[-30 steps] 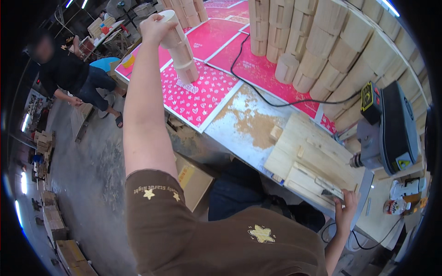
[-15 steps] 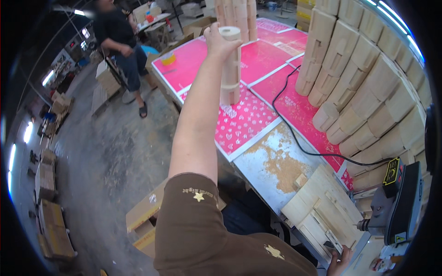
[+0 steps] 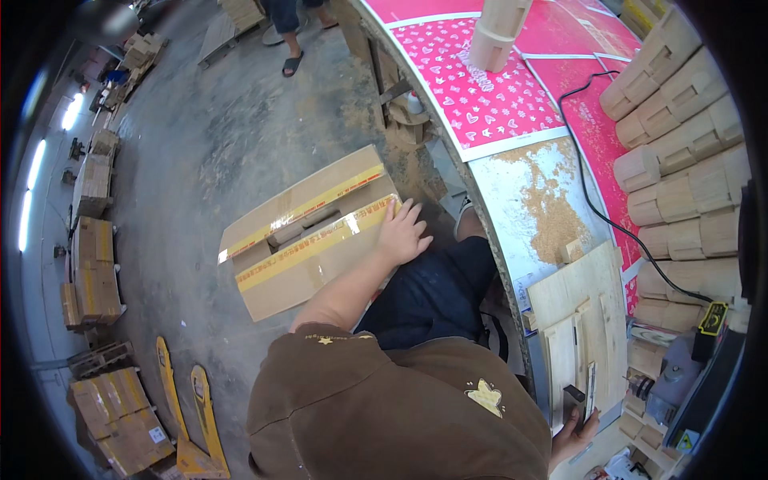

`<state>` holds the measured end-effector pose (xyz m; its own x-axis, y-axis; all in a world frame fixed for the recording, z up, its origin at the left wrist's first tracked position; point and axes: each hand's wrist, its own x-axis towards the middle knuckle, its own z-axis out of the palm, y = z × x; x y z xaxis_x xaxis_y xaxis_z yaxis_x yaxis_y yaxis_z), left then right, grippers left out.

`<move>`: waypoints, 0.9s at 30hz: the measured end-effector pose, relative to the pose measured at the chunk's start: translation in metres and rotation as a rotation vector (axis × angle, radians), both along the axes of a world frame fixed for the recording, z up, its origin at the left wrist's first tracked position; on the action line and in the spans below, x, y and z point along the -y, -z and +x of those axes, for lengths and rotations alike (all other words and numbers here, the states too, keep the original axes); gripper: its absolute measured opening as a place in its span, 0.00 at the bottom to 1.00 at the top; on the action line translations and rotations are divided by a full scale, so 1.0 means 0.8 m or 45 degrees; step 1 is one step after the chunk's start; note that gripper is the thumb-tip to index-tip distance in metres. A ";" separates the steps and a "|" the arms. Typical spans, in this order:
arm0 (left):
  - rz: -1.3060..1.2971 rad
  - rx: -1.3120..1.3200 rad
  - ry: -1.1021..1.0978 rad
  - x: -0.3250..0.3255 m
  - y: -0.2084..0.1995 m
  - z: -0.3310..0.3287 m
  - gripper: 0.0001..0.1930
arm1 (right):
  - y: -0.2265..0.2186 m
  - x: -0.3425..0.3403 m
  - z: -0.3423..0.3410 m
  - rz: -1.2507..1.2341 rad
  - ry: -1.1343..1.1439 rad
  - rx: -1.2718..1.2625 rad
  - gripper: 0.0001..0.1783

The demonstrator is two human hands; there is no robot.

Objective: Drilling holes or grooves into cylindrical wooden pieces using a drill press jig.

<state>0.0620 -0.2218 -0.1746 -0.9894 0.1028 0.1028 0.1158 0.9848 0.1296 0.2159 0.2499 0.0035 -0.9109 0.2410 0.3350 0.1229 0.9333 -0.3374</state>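
My left hand (image 3: 404, 234) rests by the right edge of an open cardboard box (image 3: 320, 256) on the floor side, its fingers spread and nothing seen in them. Through the slot between the box flaps, rounded pale things show in part. At the lower right, my right hand (image 3: 572, 438) curls around the near end of a flat wooden jig (image 3: 612, 320), at its small black handle (image 3: 574, 394); part of the grip is hidden. Beside the jig sits a grey drill-like machine (image 3: 676, 372) with a chuck facing it. A stack of pale wooden cylinders (image 3: 492, 48) stands on the pink-covered table.
Sawdust (image 3: 552, 216) covers part of the metal tabletop. A black cable (image 3: 588, 196) runs across to the machine. Slotted wooden pieces (image 3: 680, 176) are stacked along the right. A yellow pallet jack (image 3: 204, 424) and taped cartons (image 3: 120, 412) stand at left. Another person's legs (image 3: 290, 36) show at the top.
My left hand has let go of the top of the wooden cylinder stack and come back to the cardboard box. The view has swung down and left. My right hand stays at the jig.
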 end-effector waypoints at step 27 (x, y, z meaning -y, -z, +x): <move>1.197 -0.708 -0.546 0.000 -0.238 -0.469 0.52 | -0.011 0.023 -0.002 -0.104 0.144 -0.001 0.20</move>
<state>-0.3132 -0.2217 0.0157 -0.7196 -0.5745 0.3900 0.0680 0.5007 0.8630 0.2141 0.2316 0.0124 -0.8759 0.3690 0.3108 0.2256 0.8827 -0.4122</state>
